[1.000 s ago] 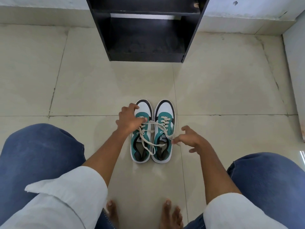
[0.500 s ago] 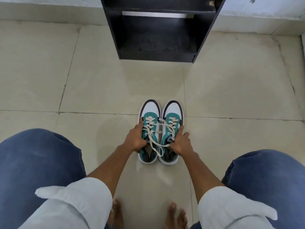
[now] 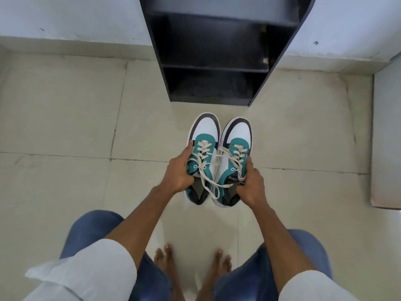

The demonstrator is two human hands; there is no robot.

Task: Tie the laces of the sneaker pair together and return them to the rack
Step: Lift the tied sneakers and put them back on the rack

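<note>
Holding two sneakers side by side, toes toward the black rack (image 3: 217,61): left hand (image 3: 178,172) clamped on the left sneaker (image 3: 202,135), right hand (image 3: 251,183) clamped on the right sneaker (image 3: 238,135). Teal-and-white uppers, dark toe rims, cream laces (image 3: 213,168) crossing between the shoes (knot hard to make out). Fingers under the shoes hidden; rack top cut off. Two bare feet (image 3: 191,263) on the tiled floor (image 3: 65,127).

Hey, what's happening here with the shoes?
A person is holding a pair of teal and white sneakers, the left hand gripping the left sneaker and the right hand gripping the right sneaker. The white laces run across between the two shoes. An empty black rack stands just ahead on the tiled floor.
</note>
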